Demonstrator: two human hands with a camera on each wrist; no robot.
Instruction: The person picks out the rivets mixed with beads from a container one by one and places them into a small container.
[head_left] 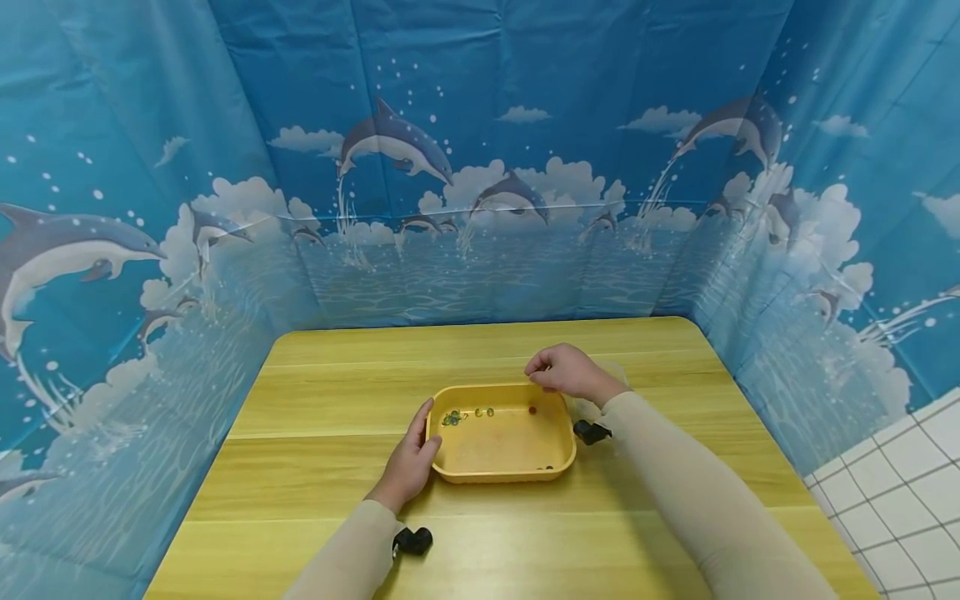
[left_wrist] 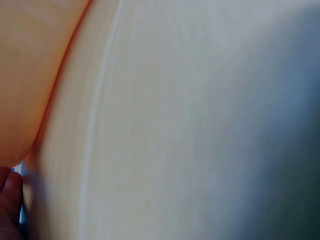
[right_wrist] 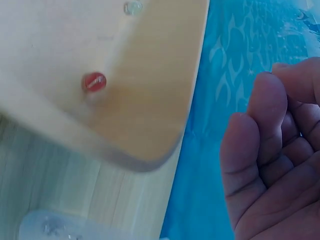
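Note:
A shallow yellow plastic basin (head_left: pixel 501 477) rests on the table with several glass marbles (head_left: pixel 452 418) gathered at its far left. A red marble (right_wrist: pixel 94 81) lies near the right end of the basin's floor. My left hand (head_left: pixel 411 458) grips the basin's left side, thumb at the rim and fingers along the outside wall. My right hand (head_left: pixel 567 371) is over the far right corner of the basin, its fingers bent toward the thumb. In the right wrist view no object shows among those fingers, but I cannot tell whether the fingertips hide a marble.
Right of the basin, partly behind the right hand and wrist, is a clear plastic container (right_wrist: pixel 65 227). The wood-patterned table (head_left: pixel 330 467) ends at a blue dolphin-print curtain (head_left: pixel 480 275) along the back and sides. A black wrist camera (head_left: pixel 591 432) sits close to the basin's right wall.

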